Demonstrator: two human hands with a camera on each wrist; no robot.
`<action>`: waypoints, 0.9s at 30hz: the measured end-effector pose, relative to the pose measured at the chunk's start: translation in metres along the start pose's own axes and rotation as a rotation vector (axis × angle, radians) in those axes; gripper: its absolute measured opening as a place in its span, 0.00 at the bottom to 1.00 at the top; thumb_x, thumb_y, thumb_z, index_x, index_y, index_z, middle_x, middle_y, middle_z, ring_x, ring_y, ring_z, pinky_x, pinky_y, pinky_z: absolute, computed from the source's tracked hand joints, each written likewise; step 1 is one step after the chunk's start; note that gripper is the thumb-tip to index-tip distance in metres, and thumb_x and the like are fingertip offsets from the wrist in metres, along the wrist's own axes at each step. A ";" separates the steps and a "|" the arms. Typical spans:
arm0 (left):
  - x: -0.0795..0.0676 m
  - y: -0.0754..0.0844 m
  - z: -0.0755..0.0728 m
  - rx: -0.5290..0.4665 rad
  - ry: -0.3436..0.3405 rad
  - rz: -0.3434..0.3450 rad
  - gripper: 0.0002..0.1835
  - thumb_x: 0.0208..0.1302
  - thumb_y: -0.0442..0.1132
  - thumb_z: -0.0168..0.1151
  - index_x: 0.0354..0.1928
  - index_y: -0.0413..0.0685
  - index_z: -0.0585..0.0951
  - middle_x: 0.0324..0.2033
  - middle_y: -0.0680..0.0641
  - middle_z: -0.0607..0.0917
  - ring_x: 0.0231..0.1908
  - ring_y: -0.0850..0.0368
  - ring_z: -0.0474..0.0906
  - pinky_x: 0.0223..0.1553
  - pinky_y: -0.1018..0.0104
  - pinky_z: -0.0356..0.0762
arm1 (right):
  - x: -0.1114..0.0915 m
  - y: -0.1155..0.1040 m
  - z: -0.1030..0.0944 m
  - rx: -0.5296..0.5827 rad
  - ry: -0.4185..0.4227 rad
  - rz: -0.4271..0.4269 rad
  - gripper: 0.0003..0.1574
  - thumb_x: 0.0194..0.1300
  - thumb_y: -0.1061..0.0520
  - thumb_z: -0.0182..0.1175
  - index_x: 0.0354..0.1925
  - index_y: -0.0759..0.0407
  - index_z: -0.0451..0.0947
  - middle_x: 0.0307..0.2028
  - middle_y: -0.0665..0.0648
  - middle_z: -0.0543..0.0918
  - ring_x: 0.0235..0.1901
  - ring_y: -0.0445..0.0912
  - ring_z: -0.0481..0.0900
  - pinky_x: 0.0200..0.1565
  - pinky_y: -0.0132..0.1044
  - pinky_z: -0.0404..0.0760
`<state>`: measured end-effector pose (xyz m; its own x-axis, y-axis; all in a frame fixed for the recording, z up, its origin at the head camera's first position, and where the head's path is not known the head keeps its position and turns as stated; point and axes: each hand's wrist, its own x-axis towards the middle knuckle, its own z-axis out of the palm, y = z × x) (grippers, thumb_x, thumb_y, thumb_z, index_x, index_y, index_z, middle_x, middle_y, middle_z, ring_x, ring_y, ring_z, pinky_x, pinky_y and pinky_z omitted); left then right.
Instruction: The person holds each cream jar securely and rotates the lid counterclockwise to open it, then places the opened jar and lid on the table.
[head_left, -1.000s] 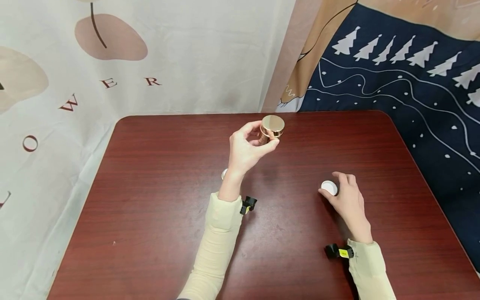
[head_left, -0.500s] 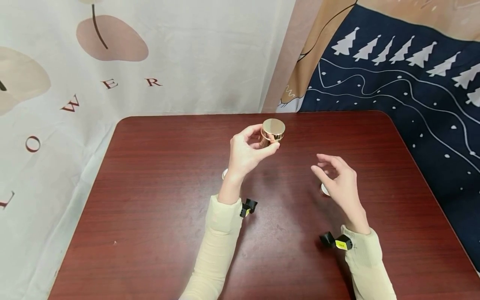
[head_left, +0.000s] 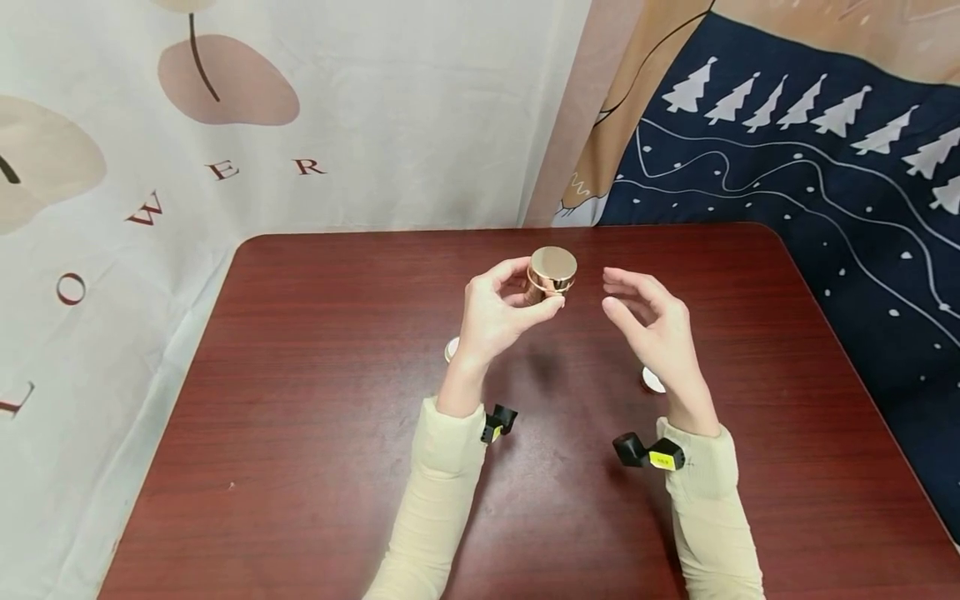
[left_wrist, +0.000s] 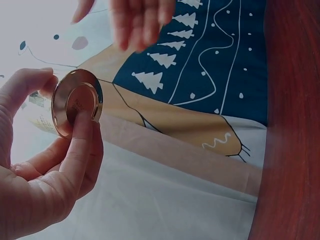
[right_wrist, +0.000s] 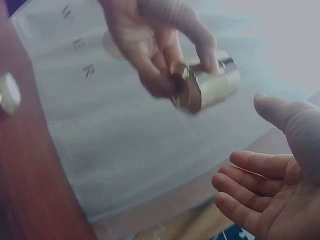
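Observation:
My left hand [head_left: 491, 318] holds a shiny gold cosmetic jar [head_left: 552, 268] above the table, thumb on the near side and fingers behind. Its flat gold top faces up in the head view. A fingertip presses on the jar's round base [left_wrist: 75, 82] in the left wrist view. To the right, my right hand [head_left: 662, 337] hangs in the air with fingers loosely spread, holding nothing and apart from the jar. Below its wrist lies a small white round piece [head_left: 653, 381], partly hidden. Another white round piece [head_left: 452, 349] shows partly behind my left wrist.
The dark red wooden table [head_left: 337, 333] has rounded far corners. Behind it hangs a pale printed cloth [head_left: 412, 125], with a navy cloth [head_left: 780, 175] bearing white trees on the right. A tiny pale speck [head_left: 232, 485] lies on the table's left part.
My right hand has let go of the white round piece, leaving it on the table, and has risen and moved left towards the jar. The left hand with the jar has come slightly nearer.

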<state>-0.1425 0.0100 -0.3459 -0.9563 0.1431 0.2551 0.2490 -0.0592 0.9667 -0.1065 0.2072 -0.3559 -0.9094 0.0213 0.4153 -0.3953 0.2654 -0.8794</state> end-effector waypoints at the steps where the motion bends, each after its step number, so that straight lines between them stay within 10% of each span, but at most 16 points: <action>1: -0.001 0.000 0.000 -0.002 -0.003 -0.002 0.24 0.41 0.25 0.72 0.46 0.31 0.80 0.32 0.41 0.82 0.29 0.62 0.77 0.36 0.70 0.80 | 0.002 -0.002 0.003 0.011 -0.007 -0.006 0.23 0.57 0.73 0.60 0.52 0.71 0.75 0.46 0.59 0.80 0.46 0.46 0.78 0.48 0.29 0.76; 20: -0.006 0.000 0.000 0.026 -0.052 0.038 0.24 0.41 0.24 0.71 0.46 0.28 0.79 0.38 0.35 0.83 0.36 0.51 0.80 0.41 0.65 0.81 | 0.022 -0.056 0.038 -0.013 -0.103 -0.023 0.25 0.50 0.73 0.65 0.49 0.73 0.75 0.44 0.64 0.79 0.40 0.37 0.73 0.38 0.27 0.73; 27: -0.007 0.001 -0.003 0.054 -0.055 0.059 0.23 0.40 0.26 0.72 0.44 0.30 0.81 0.35 0.36 0.84 0.34 0.55 0.80 0.40 0.65 0.81 | 0.027 -0.031 0.037 0.129 -0.107 -0.036 0.22 0.48 0.72 0.67 0.46 0.71 0.79 0.43 0.58 0.81 0.42 0.43 0.76 0.41 0.31 0.76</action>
<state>-0.1362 0.0057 -0.3468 -0.9300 0.1952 0.3115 0.3144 -0.0164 0.9491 -0.1231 0.1633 -0.3259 -0.9002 -0.0904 0.4260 -0.4350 0.1379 -0.8898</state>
